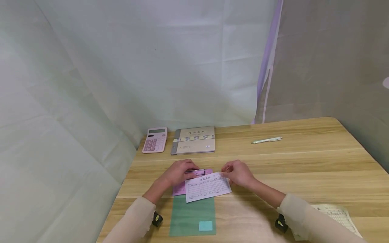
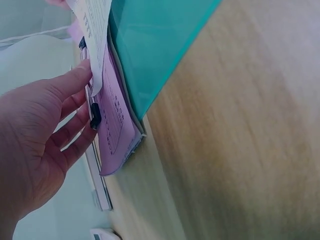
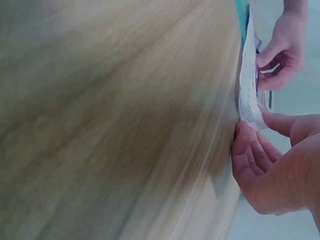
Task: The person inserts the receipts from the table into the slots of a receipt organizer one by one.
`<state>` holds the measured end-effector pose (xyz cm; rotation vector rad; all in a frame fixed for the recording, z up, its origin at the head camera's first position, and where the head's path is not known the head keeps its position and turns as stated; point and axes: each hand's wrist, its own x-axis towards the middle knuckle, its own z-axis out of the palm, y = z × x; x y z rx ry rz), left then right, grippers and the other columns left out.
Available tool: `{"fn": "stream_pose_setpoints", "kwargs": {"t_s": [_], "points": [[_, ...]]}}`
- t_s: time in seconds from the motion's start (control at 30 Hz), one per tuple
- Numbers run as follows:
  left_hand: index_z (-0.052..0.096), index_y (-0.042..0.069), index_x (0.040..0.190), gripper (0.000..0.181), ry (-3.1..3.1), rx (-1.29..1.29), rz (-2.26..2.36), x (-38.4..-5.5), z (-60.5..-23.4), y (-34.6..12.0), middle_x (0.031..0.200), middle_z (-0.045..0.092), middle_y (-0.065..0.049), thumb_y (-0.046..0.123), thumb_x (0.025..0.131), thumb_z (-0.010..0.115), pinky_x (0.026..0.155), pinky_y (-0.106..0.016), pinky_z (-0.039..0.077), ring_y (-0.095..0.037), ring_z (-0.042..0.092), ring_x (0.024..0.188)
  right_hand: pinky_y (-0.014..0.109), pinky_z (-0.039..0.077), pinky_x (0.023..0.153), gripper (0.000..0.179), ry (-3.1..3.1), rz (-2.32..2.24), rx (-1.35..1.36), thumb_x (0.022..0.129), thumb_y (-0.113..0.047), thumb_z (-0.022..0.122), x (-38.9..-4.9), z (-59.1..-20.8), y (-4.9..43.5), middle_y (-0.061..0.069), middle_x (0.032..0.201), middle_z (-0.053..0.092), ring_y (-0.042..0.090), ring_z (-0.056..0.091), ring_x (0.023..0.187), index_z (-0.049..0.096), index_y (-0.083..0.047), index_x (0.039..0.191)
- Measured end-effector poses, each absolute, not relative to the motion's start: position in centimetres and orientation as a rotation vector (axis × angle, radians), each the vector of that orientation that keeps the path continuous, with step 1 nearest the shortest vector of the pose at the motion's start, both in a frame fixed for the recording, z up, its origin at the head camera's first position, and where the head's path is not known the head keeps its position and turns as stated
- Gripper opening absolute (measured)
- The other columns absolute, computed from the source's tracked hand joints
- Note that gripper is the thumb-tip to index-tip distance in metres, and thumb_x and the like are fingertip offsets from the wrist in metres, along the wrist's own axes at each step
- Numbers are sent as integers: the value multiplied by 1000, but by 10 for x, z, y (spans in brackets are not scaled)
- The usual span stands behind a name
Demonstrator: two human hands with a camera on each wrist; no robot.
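Observation:
A green clipboard [image 1: 192,216] lies on the table with a pink-purple form pad [image 1: 179,189] at its top end. My left hand [image 1: 180,172] is at the metal clip [image 2: 94,111] along the pad's top edge, thumb in front and fingers behind. Over the pad, tilted, lies a white printed form [image 1: 208,189]. Its upper right corner is pinched between thumb and fingers of my right hand [image 1: 238,173]. In the left wrist view, the form's other end hangs beside my left thumb [image 2: 77,80]. Whether the clip grips the white form cannot be told.
Farther back are a pink calculator [image 1: 155,140], a beige notebook [image 1: 194,140] and a pen [image 1: 266,140]. A yellowish printed sheet [image 1: 335,216] lies at front right, partly under the right sleeve. Light cloth [image 1: 182,67] hangs behind the table.

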<state>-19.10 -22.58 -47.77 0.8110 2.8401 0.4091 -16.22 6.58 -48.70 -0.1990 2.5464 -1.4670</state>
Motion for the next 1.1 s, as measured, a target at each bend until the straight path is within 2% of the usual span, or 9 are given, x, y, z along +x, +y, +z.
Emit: {"fn": "stream_pose_setpoints", "kwargs": {"t_s": [0.13,0.27,0.6,0.77,0.9,1.1], "points": [[76,23,131,30,2847,835,356,-191,-477,-224,124,69,7,33,102,75,101,-39,54,-13,64,114,23,48,50,6,2673,-1412,-320,91,1,81,-163,-488,65,1,78,71,13,61,60,80,-5,90],[76,22,130,33,2849,874,276,-192,-475,-220,121,69,7,36,100,76,99,-37,55,-12,65,109,23,48,50,9,2708,-1395,-350,92,1,80,-163,-488,64,2,76,73,14,61,57,81,-5,85],[77,18,128,30,2855,1007,142,-194,-471,-218,118,70,5,34,102,75,95,-36,57,-13,67,105,25,52,50,10,2571,-1452,-391,92,3,79,-166,-482,55,4,76,73,20,65,56,81,-3,85],[80,17,124,25,2868,1119,86,-196,-471,-217,111,71,5,30,103,74,90,-32,58,-11,67,97,32,58,51,6,2424,-1519,-349,94,1,79,-171,-475,44,7,74,74,23,69,55,81,0,88],[81,17,121,23,2859,1191,26,-197,-468,-215,105,71,4,28,102,75,85,-32,58,-11,65,89,34,61,53,5,2357,-1485,-271,95,-1,79,-177,-474,34,8,75,75,23,72,57,80,1,91],[81,17,121,23,2843,1220,-84,-196,-466,-212,100,70,6,30,102,75,81,-28,57,-8,62,83,32,59,49,8,2394,-1386,-317,95,2,76,-184,-482,25,8,67,70,19,67,51,76,1,86]]}}
